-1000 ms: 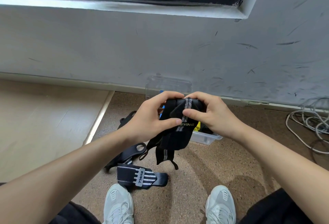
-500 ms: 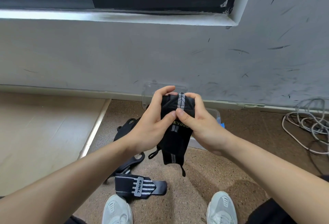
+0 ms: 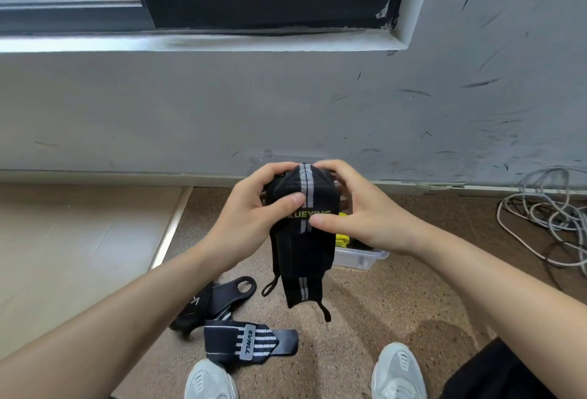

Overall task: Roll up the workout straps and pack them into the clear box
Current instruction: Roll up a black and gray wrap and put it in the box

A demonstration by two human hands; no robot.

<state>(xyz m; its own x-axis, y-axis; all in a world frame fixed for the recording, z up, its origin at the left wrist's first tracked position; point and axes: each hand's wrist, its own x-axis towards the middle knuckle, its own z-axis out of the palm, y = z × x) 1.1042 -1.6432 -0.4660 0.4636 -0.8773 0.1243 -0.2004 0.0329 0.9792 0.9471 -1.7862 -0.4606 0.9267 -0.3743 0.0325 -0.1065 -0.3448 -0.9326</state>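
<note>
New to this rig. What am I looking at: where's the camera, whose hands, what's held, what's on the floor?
No robot here: a person works bare-handed, and every picture comes from one wide-angle camera on their head, looking down. The left hand and right hand grip a black strap with a grey stripe, rolled at the top, its tail hanging. Behind it on the floor stands the clear box, something yellow inside. Nearer the shoes lie a striped strap and a dark strap with a hole. A cable coil lies at right.
</note>
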